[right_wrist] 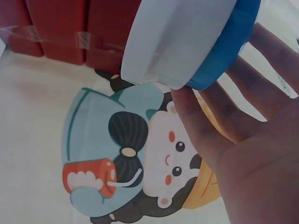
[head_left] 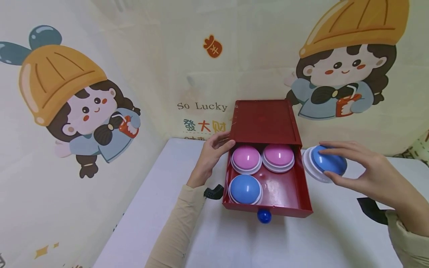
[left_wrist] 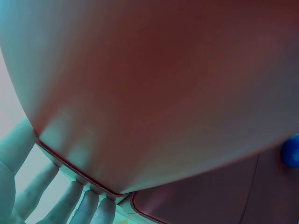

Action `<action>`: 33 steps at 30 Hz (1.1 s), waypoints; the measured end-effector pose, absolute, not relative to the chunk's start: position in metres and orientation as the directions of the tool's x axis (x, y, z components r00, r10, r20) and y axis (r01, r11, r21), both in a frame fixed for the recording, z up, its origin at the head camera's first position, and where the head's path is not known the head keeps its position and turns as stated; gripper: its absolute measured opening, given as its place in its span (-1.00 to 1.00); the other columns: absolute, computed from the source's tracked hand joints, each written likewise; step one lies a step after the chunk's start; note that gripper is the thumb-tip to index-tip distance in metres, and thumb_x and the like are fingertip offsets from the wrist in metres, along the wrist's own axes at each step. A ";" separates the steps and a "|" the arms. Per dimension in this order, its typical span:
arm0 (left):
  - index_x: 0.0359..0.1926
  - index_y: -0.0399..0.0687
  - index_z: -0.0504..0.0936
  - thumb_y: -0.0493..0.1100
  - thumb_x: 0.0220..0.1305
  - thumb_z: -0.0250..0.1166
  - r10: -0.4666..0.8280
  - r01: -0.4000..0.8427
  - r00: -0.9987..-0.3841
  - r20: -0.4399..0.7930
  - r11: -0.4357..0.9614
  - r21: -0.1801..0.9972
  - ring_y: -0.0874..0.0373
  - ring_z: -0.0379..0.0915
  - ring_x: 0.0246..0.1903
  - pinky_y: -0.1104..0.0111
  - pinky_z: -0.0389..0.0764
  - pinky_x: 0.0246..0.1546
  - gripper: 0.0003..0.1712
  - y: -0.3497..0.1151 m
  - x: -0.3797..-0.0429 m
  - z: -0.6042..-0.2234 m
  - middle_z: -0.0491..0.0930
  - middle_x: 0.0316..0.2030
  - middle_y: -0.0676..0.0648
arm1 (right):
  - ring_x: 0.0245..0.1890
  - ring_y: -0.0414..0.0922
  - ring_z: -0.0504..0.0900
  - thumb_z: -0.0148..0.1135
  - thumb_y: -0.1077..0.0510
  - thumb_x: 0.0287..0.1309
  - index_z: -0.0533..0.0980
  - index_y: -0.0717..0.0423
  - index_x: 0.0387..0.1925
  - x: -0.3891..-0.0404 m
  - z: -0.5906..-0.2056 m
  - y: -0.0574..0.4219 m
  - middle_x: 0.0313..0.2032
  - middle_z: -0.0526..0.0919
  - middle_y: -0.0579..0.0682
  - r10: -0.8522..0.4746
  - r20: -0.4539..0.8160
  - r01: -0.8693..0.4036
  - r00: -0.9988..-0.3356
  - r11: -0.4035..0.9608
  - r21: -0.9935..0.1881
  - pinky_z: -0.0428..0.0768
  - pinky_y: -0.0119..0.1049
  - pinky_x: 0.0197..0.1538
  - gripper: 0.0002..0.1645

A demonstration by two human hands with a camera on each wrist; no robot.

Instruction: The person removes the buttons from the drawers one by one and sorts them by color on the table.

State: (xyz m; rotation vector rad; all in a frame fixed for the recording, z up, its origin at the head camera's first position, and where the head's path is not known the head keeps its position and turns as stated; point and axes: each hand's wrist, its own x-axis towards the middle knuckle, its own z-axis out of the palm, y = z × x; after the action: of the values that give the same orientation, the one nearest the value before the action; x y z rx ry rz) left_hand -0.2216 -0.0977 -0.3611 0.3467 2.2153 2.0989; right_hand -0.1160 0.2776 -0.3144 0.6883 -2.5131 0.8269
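From where I stand, it reads as a transfer step, caught mid-handling: the right hand (head_left: 372, 169) pinches a blue-domed button (head_left: 321, 163) between thumb and fingers, its white base turned toward the drawer (head_left: 288, 211). That button sits just beside the drawer wall nearest the right hand; can't tell if they touch. The left hand (head_left: 212, 150) has its fingers spread, fairly straight, fingertips against the near side of the red drawer unit (head_left: 263, 121), apparently bracing it. Between the two hands, in the pulled-out drawer: two pink buttons (head_left: 246, 158) (head_left: 278, 155) side by side at the back, and a second blue button (head_left: 245, 189) in front of the pink one closer to the left hand. Red drawer floor shows over on the right hand's side. Blue knob (head_left: 264, 216) on the drawer front, below and between both hands. Can't tell whether the held button is going in or out. Either way, next move probably calls for a firm pinch, lifting clear of that wall, levelling the base before release, left hand steadying.
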 end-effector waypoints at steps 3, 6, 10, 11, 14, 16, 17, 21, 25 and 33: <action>0.22 0.22 0.54 0.06 0.27 0.38 0.210 0.111 -0.973 0.100 0.044 0.993 0.17 0.45 0.22 0.18 0.45 0.30 -0.50 -0.098 -0.221 -0.361 0.54 0.18 0.09 | 0.16 -0.57 0.27 0.71 0.36 -0.49 0.61 0.00 0.12 -0.118 -0.317 0.279 0.20 0.53 0.03 -0.308 0.502 -0.547 -0.808 0.708 -0.446 0.31 -0.90 -0.11 -0.08; 0.22 0.22 0.54 0.07 0.27 0.38 0.208 0.108 -0.973 0.096 0.046 0.993 0.17 0.45 0.22 0.17 0.45 0.31 -0.49 -0.098 -0.221 -0.361 0.54 0.18 0.09 | 0.16 -0.59 0.26 0.70 0.35 -0.46 0.61 0.00 0.11 -0.120 -0.321 0.281 0.21 0.53 0.05 -0.299 0.495 -0.537 -0.816 0.710 -0.456 0.32 -0.91 -0.13 -0.10; 0.22 0.23 0.54 0.08 0.26 0.39 0.202 0.105 -0.975 0.093 0.051 0.993 0.16 0.45 0.22 0.16 0.45 0.30 -0.49 -0.098 -0.221 -0.360 0.54 0.18 0.09 | 0.15 -0.59 0.27 0.69 0.35 -0.43 0.61 0.00 0.11 -0.123 -0.326 0.284 0.22 0.52 0.03 -0.300 0.492 -0.537 -0.818 0.704 -0.464 0.34 -0.90 -0.14 -0.13; 0.22 0.23 0.54 0.08 0.26 0.39 0.201 0.105 -0.975 0.093 0.051 0.993 0.16 0.45 0.22 0.16 0.46 0.30 -0.48 -0.098 -0.221 -0.360 0.54 0.18 0.09 | 0.15 -0.60 0.27 0.69 0.35 -0.42 0.61 0.00 0.11 -0.124 -0.327 0.285 0.22 0.52 0.03 -0.299 0.487 -0.535 -0.821 0.703 -0.469 0.34 -0.90 -0.15 -0.13; 0.22 0.21 0.54 0.06 0.26 0.39 0.202 0.106 -0.975 0.095 0.046 0.993 0.16 0.45 0.22 0.17 0.46 0.30 -0.48 -0.097 -0.222 -0.361 0.54 0.18 0.08 | 0.13 -0.61 0.26 0.68 0.34 -0.39 0.61 0.00 0.11 -0.126 -0.332 0.286 0.22 0.52 0.06 -0.297 0.474 -0.527 -0.829 0.701 -0.481 0.36 -0.89 -0.18 -0.14; 0.23 0.20 0.54 0.05 0.26 0.39 0.204 0.108 -0.974 0.098 0.041 0.993 0.16 0.45 0.22 0.18 0.45 0.30 -0.48 -0.097 -0.222 -0.361 0.54 0.18 0.08 | 0.13 -0.60 0.26 0.68 0.35 -0.38 0.61 0.00 0.11 -0.128 -0.334 0.286 0.21 0.52 0.05 -0.298 0.472 -0.527 -0.830 0.696 -0.488 0.37 -0.89 -0.19 -0.15; 0.23 0.20 0.54 0.05 0.26 0.39 0.205 0.109 -0.974 0.098 0.040 0.993 0.16 0.45 0.23 0.17 0.45 0.31 -0.48 -0.097 -0.222 -0.361 0.54 0.18 0.07 | 0.12 -0.60 0.27 0.68 0.35 -0.38 0.61 0.00 0.11 -0.128 -0.336 0.287 0.21 0.52 0.03 -0.298 0.471 -0.527 -0.831 0.694 -0.491 0.37 -0.89 -0.19 -0.15; 0.22 0.22 0.54 0.07 0.26 0.39 0.205 0.109 -0.974 0.098 0.041 0.993 0.16 0.45 0.22 0.16 0.45 0.31 -0.49 -0.097 -0.222 -0.361 0.54 0.17 0.08 | 0.12 -0.59 0.29 0.67 0.36 -0.36 0.62 -0.01 0.10 -0.131 -0.340 0.287 0.19 0.52 0.00 -0.301 0.475 -0.534 -0.827 0.686 -0.495 0.37 -0.88 -0.16 -0.17; 0.22 0.23 0.54 0.08 0.26 0.39 0.203 0.109 -0.974 0.099 0.042 0.993 0.16 0.45 0.22 0.15 0.45 0.30 -0.49 -0.097 -0.221 -0.360 0.54 0.18 0.09 | 0.12 -0.62 0.25 0.67 0.33 -0.34 0.62 0.01 0.10 -0.135 -0.345 0.287 0.20 0.54 0.05 -0.306 0.461 -0.527 -0.833 0.692 -0.493 0.39 -0.86 -0.19 -0.19; 0.23 0.18 0.54 0.04 0.28 0.38 0.205 0.113 -0.973 0.104 0.035 0.993 0.15 0.44 0.23 0.17 0.46 0.30 -0.49 -0.096 -0.221 -0.360 0.54 0.18 0.06 | 0.16 -0.07 0.45 0.64 0.24 -0.23 0.61 0.06 0.10 -0.141 -0.357 0.290 0.19 0.54 0.15 -0.306 0.401 -0.487 -0.864 0.713 -0.505 0.63 -0.60 -0.25 -0.27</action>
State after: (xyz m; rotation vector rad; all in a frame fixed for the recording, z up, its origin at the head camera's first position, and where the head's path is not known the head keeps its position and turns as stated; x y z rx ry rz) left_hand -0.2208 -0.0964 -0.3604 0.3401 2.2105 2.1104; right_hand -0.1412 0.2900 -0.3567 0.6247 -2.6322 0.8946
